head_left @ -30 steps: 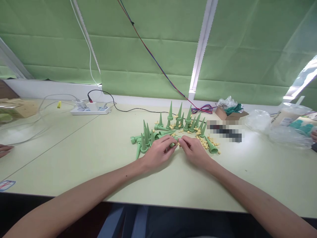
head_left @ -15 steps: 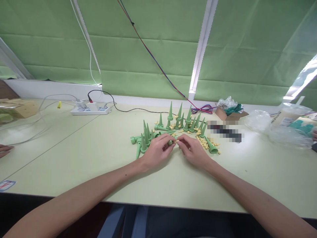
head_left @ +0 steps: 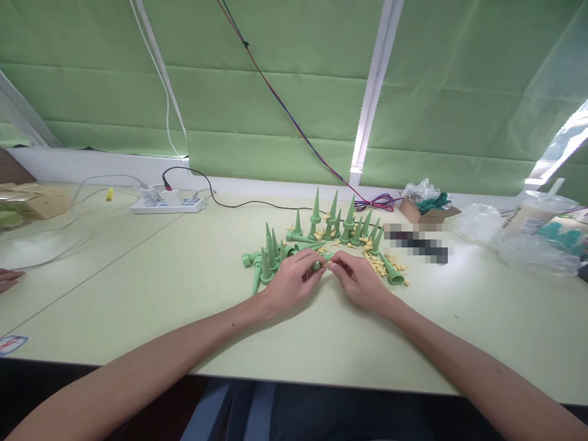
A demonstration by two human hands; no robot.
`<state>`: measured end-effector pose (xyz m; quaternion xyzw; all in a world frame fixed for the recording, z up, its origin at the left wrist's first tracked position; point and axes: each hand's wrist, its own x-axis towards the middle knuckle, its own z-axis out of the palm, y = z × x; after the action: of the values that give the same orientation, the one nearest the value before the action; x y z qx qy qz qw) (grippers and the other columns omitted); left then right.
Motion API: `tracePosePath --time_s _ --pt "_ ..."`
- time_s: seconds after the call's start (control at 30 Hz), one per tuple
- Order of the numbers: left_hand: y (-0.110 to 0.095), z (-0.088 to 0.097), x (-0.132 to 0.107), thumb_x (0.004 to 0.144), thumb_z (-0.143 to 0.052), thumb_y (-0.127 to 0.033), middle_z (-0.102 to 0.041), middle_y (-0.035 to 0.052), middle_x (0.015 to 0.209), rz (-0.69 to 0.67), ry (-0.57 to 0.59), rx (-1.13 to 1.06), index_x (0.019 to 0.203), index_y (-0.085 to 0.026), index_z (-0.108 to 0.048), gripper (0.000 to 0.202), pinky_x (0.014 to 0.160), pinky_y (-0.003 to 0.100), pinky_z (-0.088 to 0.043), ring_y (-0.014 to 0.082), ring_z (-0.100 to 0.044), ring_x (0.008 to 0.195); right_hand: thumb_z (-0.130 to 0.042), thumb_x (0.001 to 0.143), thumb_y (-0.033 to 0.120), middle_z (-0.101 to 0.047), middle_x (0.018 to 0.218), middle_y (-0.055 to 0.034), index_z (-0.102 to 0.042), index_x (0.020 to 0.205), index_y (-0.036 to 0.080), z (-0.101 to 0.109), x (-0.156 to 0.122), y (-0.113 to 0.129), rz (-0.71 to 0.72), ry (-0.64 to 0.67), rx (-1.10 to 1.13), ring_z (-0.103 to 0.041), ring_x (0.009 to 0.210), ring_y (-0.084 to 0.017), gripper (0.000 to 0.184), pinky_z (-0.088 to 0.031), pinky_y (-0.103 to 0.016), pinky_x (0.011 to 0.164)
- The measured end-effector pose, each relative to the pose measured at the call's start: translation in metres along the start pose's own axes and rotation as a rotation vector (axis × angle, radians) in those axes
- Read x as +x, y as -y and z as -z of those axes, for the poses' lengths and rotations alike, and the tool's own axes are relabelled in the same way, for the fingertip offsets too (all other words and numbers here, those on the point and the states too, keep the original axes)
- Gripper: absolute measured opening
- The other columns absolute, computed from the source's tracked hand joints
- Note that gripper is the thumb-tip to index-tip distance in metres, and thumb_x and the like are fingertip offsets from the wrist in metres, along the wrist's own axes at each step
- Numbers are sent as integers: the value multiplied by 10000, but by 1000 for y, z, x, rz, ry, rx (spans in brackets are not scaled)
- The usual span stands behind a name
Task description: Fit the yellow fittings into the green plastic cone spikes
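Observation:
My left hand (head_left: 296,274) is closed around a green plastic piece (head_left: 316,266), most of it hidden by the fingers. A small yellow part (head_left: 325,265) shows at its fingertips. My right hand (head_left: 358,278) pinches at that same yellow part, its thumb and fingers almost touching the left fingertips. Just behind the hands stand several green cone-shaped spikes (head_left: 350,219), some upright and some stacked. Small yellow plastic parts (head_left: 375,264) lie in a loose heap beyond my right hand, with a green cone (head_left: 392,271) on its side there.
A white power strip (head_left: 169,206) with cables sits at the back left. Toward the right are a small cardboard box (head_left: 427,212), plastic bags (head_left: 480,225) and a lidded cup (head_left: 533,214). Another person's hand (head_left: 8,278) rests at the left edge.
My right fingertips have shifted very slightly closer to the left ones, and less of the yellow part shows between them. The spikes have not moved.

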<state>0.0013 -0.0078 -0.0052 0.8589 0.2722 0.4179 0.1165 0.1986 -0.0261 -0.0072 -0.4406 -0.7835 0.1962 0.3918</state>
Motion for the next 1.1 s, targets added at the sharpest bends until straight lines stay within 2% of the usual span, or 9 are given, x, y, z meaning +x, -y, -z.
tracePosePath --time_s 0.47,0.63,0.8,1.1 --pt "-1 -1 -1 969 -547 -219 -661 59 931 12 17 -22 985 -172 -663 126 574 234 -481 123 -593 689 -377 1018 345 -378 581 30 -372 662 214 -1 1 -2 28 4 -57 -340 548 -137 379 -267 -286 555" --pt "-2 1 1 956 -562 -206 -678 49 921 47 -1 6 977 -172 -673 118 588 238 -497 118 -602 662 -404 1017 358 -474 616 18 -450 711 211 -1 1 1 -5 -12 -31 -404 568 -144 343 -307 -286 575" --pt "-3 0 2 942 -587 -211 -686 38 901 79 -32 25 930 -169 -670 94 572 237 -489 106 -580 610 -448 1010 345 -595 728 0 -567 941 214 -1 0 2 -15 13 26 -495 620 -157 190 -356 -282 600" --pt "0 0 1 955 -565 -227 -687 50 917 82 12 25 904 -169 -661 123 560 252 -481 116 -579 606 -440 1011 314 -567 696 7 -570 882 212 -1 0 1 4 18 -9 -484 620 -158 210 -338 -285 596"
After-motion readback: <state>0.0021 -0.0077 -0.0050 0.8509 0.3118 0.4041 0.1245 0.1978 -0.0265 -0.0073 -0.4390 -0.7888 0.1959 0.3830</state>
